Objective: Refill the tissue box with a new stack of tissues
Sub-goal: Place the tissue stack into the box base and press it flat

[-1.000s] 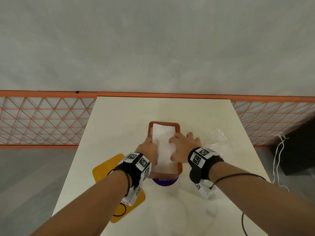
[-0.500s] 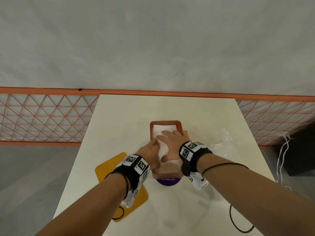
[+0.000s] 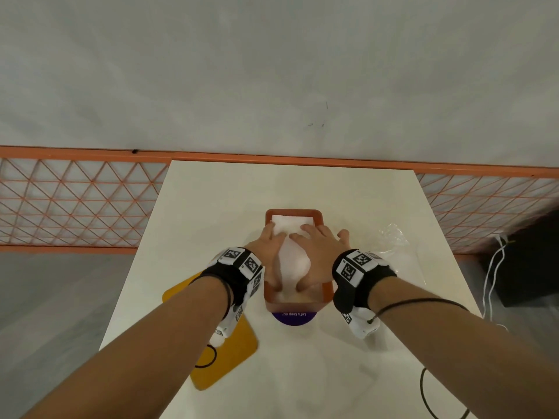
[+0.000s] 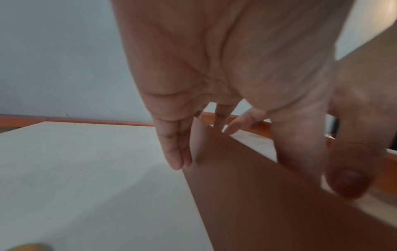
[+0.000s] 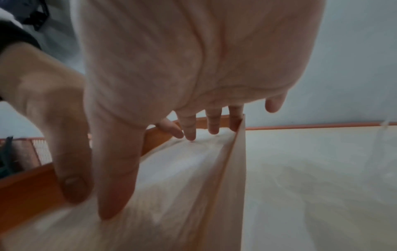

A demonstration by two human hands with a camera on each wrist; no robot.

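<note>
An orange tissue box (image 3: 295, 212) stands open-topped in the middle of the table, with a white tissue stack (image 3: 292, 222) inside it. My left hand (image 3: 267, 251) and right hand (image 3: 317, 252) lie flat on the stack, fingers straight, thumbs pressing at its near end. In the left wrist view my left hand (image 4: 214, 76) straddles the box's left wall (image 4: 247, 195), two fingers outside it. Seen from the right wrist, my right hand (image 5: 193, 68) presses the tissues (image 5: 182, 169), little finger out past the right wall.
A yellow lid (image 3: 225, 355) lies on the white table (image 3: 211, 207) at the near left. A purple round label (image 3: 293, 317) shows under the box's near end. Crumpled clear plastic wrap (image 3: 393, 237) sits to the right. An orange mesh rail (image 3: 75, 201) runs behind the table.
My right hand slid from the box's right edge onto the stack. My left hand moved forward onto the tissues too. Both now press down together.
</note>
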